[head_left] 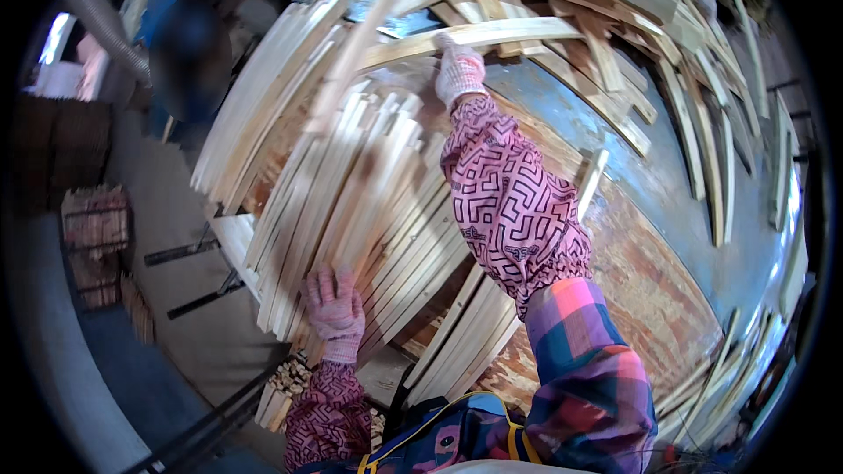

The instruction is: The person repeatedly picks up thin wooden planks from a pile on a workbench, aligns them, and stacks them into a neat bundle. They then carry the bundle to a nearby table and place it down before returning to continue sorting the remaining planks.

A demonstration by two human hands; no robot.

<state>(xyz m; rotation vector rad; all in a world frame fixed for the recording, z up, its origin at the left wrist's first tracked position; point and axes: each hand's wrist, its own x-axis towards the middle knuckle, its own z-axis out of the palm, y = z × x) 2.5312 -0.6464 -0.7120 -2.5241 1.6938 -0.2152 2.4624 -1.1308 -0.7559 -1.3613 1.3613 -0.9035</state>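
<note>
My left hand (334,312), in a pale pink knitted glove, lies open with fingers spread at the near end of a row of long, light wooden strips (351,193). My right hand (460,70), in a white and pink glove, is stretched far forward. Its fingers are closed over a pale wooden strip (527,29) that lies crosswise on the pile; the fingertips are only partly visible. Left of that hand, another wooden strip (369,39) slants over the row, smeared by motion. Patterned pink sleeve covers wrap both forearms.
A jumbled heap of wooden strips (606,61) covers the far side of the blue, worn table (650,254). More strips stand stacked at the far left (272,79). Bundled wood (95,219) sits on the floor at left. Another person's gloved hand (705,0) shows at the far right.
</note>
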